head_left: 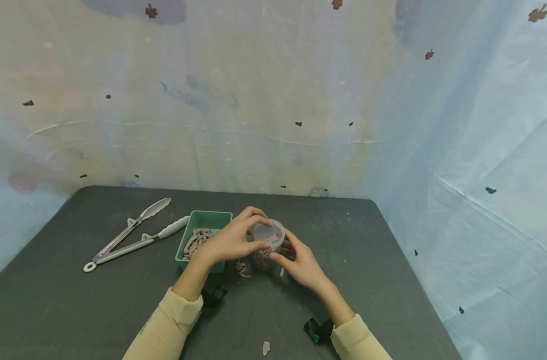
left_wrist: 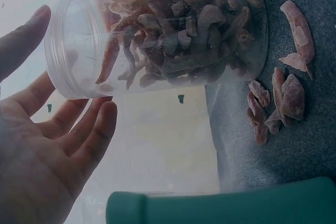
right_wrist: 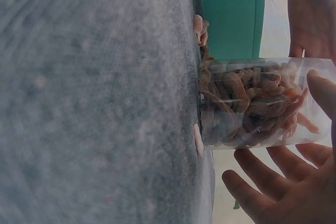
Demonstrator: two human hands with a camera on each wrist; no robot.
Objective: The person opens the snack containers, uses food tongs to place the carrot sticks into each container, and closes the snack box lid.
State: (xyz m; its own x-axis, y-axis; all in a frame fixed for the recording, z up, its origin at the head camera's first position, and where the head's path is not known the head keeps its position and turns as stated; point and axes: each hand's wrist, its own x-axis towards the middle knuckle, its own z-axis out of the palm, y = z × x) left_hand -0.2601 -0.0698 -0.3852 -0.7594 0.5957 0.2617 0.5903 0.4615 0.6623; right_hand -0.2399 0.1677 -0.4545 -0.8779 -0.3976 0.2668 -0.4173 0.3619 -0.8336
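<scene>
A clear plastic jar [head_left: 263, 259] stands upright on the dark table, partly filled with brownish-pink, dusty-looking dried strips [left_wrist: 173, 35]. My left hand [head_left: 235, 237] holds it around the translucent round top [head_left: 270, 233], thumb on the near side and fingers on the far side. Whether that top is a separate lid, I cannot tell. From the right, my right hand [head_left: 302, 263] grips the jar's side between thumb and fingers. Just left of the jar is a green rectangular container [head_left: 212, 218] holding more strips [head_left: 198, 242]. Several loose strips [left_wrist: 286, 98] lie by the jar's base.
Open tongs [head_left: 120, 239] with pale grips lie at the left, one tip near the green container. A small pale piece [head_left: 266, 348] lies near the front edge. Black straps [head_left: 318, 330] show by the wrists. Patterned sheeting [head_left: 255, 100] hangs behind and at the sides of the table [head_left: 359, 260].
</scene>
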